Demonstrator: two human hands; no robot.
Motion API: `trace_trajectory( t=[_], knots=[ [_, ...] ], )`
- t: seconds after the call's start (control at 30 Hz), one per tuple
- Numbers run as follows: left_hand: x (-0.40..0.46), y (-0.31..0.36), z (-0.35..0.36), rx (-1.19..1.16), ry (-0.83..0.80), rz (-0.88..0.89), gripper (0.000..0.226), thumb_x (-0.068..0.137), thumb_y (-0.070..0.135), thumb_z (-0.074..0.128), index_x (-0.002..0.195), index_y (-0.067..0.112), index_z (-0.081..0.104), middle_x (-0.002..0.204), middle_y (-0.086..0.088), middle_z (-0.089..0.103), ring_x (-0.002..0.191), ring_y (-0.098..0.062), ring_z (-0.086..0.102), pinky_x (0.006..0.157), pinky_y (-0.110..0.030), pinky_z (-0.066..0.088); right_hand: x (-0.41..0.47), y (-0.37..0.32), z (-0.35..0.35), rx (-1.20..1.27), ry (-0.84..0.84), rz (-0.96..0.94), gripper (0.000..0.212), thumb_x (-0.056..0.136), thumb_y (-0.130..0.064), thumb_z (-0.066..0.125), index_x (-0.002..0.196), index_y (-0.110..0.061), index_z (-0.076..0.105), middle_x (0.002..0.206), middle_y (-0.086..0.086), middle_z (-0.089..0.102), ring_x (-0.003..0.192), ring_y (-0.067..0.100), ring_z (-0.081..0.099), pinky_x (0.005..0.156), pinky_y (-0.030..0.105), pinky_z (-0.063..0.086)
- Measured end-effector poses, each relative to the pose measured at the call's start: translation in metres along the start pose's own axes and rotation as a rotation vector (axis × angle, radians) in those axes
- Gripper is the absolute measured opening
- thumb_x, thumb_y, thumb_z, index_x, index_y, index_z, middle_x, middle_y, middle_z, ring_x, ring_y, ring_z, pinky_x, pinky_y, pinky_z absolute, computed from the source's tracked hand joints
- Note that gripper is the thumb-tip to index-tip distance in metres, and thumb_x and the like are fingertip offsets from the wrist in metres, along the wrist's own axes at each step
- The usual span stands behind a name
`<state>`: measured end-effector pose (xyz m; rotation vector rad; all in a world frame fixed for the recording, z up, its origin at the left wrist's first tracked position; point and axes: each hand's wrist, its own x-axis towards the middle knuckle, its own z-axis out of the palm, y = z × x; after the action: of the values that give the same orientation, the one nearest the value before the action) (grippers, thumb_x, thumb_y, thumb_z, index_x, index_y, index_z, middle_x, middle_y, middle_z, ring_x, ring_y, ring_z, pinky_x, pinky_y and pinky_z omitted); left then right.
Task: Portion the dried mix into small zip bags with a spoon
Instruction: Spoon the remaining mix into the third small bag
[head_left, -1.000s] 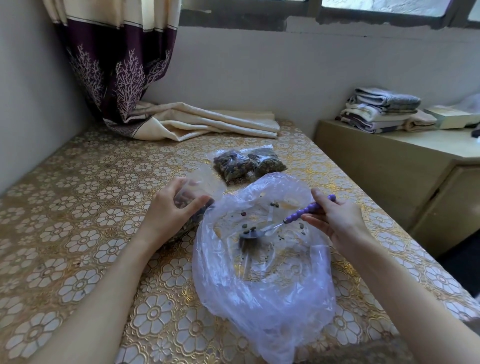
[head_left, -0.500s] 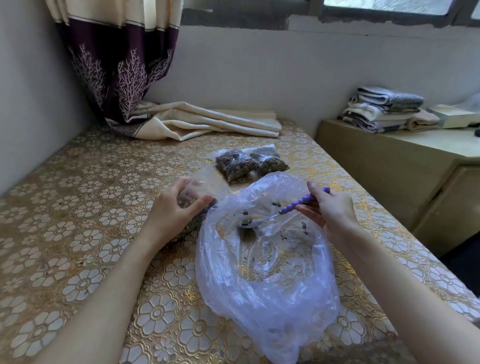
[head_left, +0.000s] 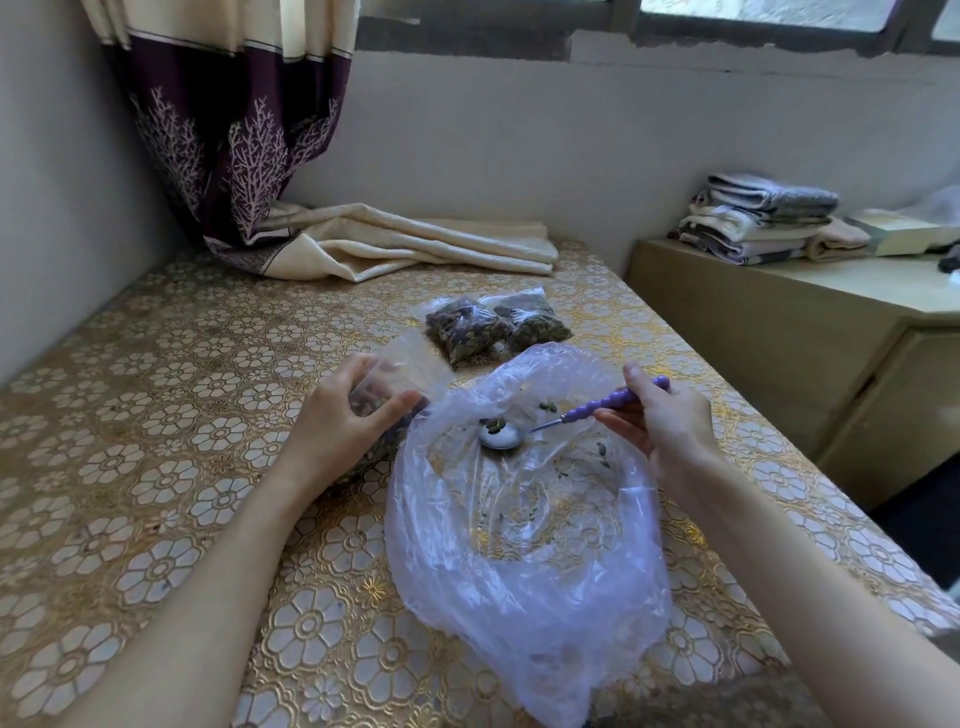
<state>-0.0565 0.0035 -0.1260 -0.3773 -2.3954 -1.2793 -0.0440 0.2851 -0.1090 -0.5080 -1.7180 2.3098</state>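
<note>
Left hand (head_left: 337, 421) grip curled round small zip bag (head_left: 395, 379), bag part filled with mix, standing on tabletop (head_left: 156, 415). Right hand (head_left: 670, 421) grip pinching purple spoon (head_left: 550, 422) handle; bowl holds few bits of mix, hovering inside big plastic bag (head_left: 530, 530), just right of left grip. Big bag nearly empty, scattered bits only. Two filled bags (head_left: 493, 325) lying just beyond both grips, touching each other.

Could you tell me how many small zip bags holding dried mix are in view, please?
3: two filled bags lie side by side beyond the big plastic bag; the left hand grips a third.
</note>
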Motion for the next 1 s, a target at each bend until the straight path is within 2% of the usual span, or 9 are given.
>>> trace_trajectory(
  t=[0.2, 0.43, 0.63, 0.73, 0.83, 1.0],
  knots=[
    [0.000, -0.001, 0.000, 0.007, -0.002, -0.010, 0.053, 0.067, 0.054, 0.062, 0.109, 0.023, 0.056, 0.097, 0.000, 0.063, 0.081, -0.003, 0.060, 0.055, -0.006, 0.043, -0.002, -0.001, -0.007, -0.043, -0.032, -0.077, 0.027, 0.093, -0.021, 0.056, 0.075, -0.002, 0.055, 0.050, 0.005, 0.064, 0.046, 0.015, 0.065, 0.046, 0.018, 0.052],
    [0.000, 0.001, 0.000, 0.019, 0.004, -0.006, 0.050, 0.067, 0.053, 0.062, 0.106, 0.024, 0.056, 0.098, -0.005, 0.063, 0.080, -0.010, 0.061, 0.057, -0.011, 0.042, -0.007, -0.017, -0.006, -0.100, -0.035, -0.195, 0.027, 0.094, -0.020, 0.055, 0.074, -0.003, 0.056, 0.065, 0.016, 0.061, 0.044, 0.013, 0.062, 0.043, 0.018, 0.050],
    [0.000, 0.001, 0.000, 0.051, 0.013, -0.001, 0.060, 0.066, 0.055, 0.061, 0.112, 0.017, 0.057, 0.099, -0.005, 0.062, 0.081, -0.012, 0.059, 0.057, -0.013, 0.041, -0.015, -0.042, 0.015, -0.055, -0.068, -0.335, 0.030, 0.095, -0.018, 0.053, 0.069, -0.004, 0.055, 0.053, 0.009, 0.061, 0.041, 0.013, 0.059, 0.041, 0.019, 0.048],
    [-0.001, 0.002, 0.000, 0.049, 0.008, 0.001, 0.061, 0.067, 0.054, 0.061, 0.114, 0.016, 0.057, 0.101, -0.002, 0.062, 0.080, -0.006, 0.057, 0.056, -0.009, 0.040, -0.021, -0.052, 0.033, -0.001, -0.138, -0.397, 0.030, 0.097, -0.017, 0.050, 0.070, -0.004, 0.053, 0.048, 0.005, 0.063, 0.043, 0.014, 0.062, 0.042, 0.019, 0.048],
    [-0.001, 0.002, 0.000, 0.049, 0.004, -0.011, 0.059, 0.068, 0.053, 0.062, 0.115, 0.017, 0.057, 0.102, -0.004, 0.062, 0.082, -0.010, 0.059, 0.058, -0.011, 0.041, -0.028, -0.058, 0.052, 0.037, -0.202, -0.467, 0.026, 0.097, -0.018, 0.051, 0.075, -0.004, 0.051, 0.049, 0.003, 0.065, 0.047, 0.015, 0.065, 0.047, 0.020, 0.052],
    [-0.001, 0.004, 0.000, 0.023, 0.010, -0.010, 0.054, 0.069, 0.050, 0.063, 0.109, 0.015, 0.055, 0.094, -0.004, 0.064, 0.077, -0.007, 0.061, 0.055, -0.009, 0.043, -0.039, -0.050, 0.073, -0.004, -0.403, -0.566, 0.019, 0.096, -0.015, 0.052, 0.081, -0.004, 0.051, 0.058, 0.006, 0.069, 0.058, 0.022, 0.070, 0.053, 0.023, 0.055]
  ],
)
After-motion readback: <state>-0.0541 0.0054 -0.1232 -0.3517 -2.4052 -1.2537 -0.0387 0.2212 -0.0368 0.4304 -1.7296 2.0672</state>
